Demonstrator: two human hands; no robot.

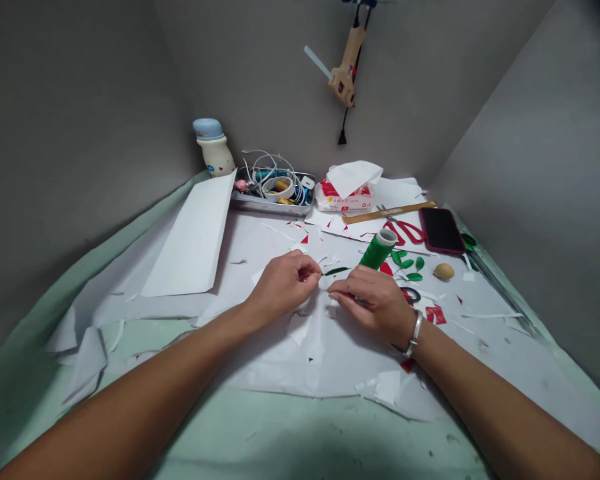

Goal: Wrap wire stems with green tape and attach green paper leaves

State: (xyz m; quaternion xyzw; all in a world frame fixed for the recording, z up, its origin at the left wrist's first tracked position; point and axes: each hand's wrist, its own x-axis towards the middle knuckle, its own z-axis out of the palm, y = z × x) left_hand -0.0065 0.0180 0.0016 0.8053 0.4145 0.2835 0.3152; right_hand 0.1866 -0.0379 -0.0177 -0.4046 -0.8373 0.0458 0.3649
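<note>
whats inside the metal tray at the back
A tangle of white cables, a roll of tape and a white plug lie in the metal tray. They cover its floor, so anything beneath is hidden.

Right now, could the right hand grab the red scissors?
Probably yes. The red scissors lie uncovered just beyond the right hand. Only the green roll lies partly between, low enough to reach over. That hand is pinched shut, though, so it would have to open first.
</note>
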